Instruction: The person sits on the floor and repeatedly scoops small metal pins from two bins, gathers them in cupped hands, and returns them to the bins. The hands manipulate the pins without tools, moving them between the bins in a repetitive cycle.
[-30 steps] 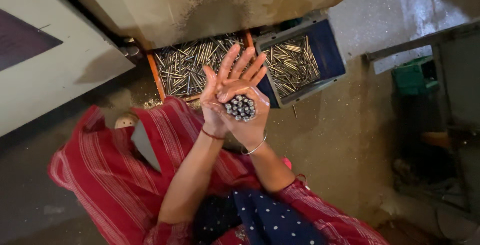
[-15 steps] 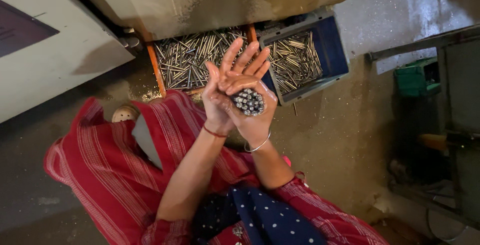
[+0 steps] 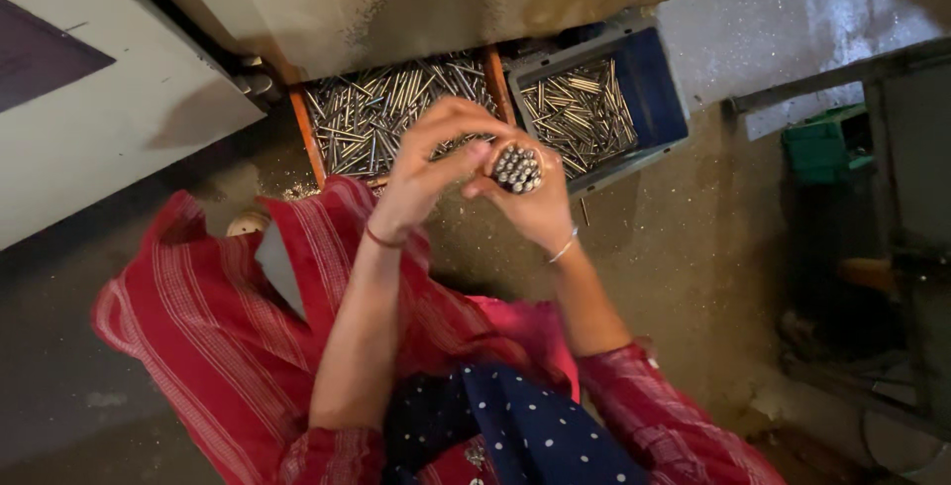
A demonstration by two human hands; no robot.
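Our left hand (image 3: 421, 163), fingers spread flat half a second ago, has now curled over the pin bundle (image 3: 517, 168), fingertips touching its top. Our right hand (image 3: 530, 210) stays clamped round the bundle from below, pin ends facing up at us. So we judge the pins are being squared up in the grip. The bundle sits just above the orange tray (image 3: 307, 138), which is full of loose pins. Right of that tray, touching it, the blue bin (image 3: 654, 99) holds more pins, less full.

Red striped sleeves (image 3: 644, 426), bangles (image 3: 565, 247), dotted navy cloth (image 3: 535, 426).
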